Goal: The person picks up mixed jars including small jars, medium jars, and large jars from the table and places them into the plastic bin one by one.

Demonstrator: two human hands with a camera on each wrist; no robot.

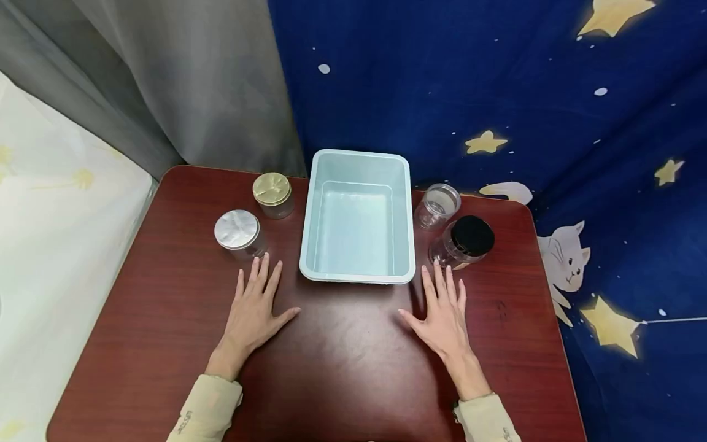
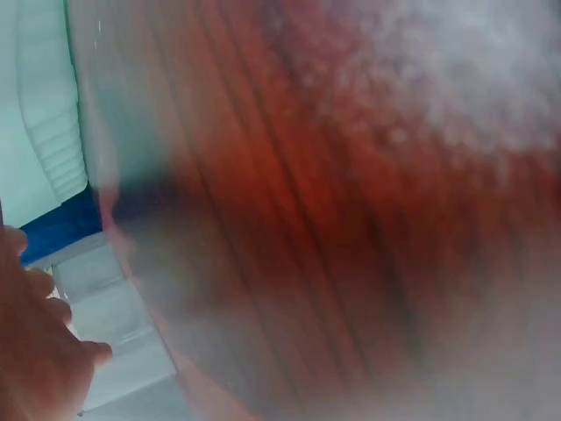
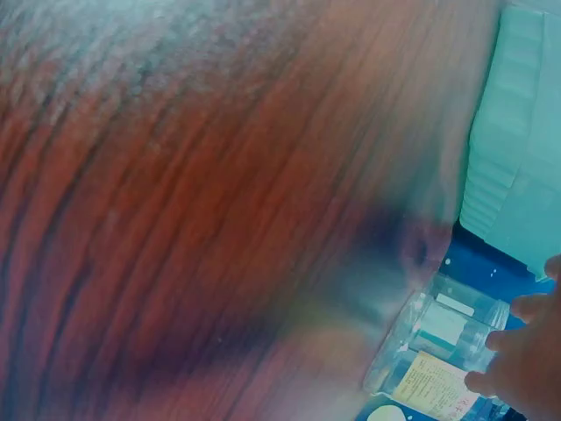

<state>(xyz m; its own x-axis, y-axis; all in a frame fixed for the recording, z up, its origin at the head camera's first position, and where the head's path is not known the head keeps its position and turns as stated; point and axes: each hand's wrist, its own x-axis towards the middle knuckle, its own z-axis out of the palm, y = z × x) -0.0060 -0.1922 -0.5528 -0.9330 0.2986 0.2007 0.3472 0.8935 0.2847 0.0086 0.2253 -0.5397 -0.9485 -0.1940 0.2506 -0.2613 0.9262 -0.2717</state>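
My left hand lies with fingers spread on the table, its fingertips just in front of a clear jar with a silver lid. Behind that jar stands another clear one with a gold lid. On the other side my right hand is also spread, its fingertips by the base of a clear jar with a black lid. A label shows on that jar in the right wrist view. A clear jar with a see-through top stands behind it. Neither hand holds anything.
Between the two pairs of jars sits a light blue plastic basin at the table's back edge. The reddish-brown table has rounded corners. A grey curtain and a blue starry curtain hang behind it.
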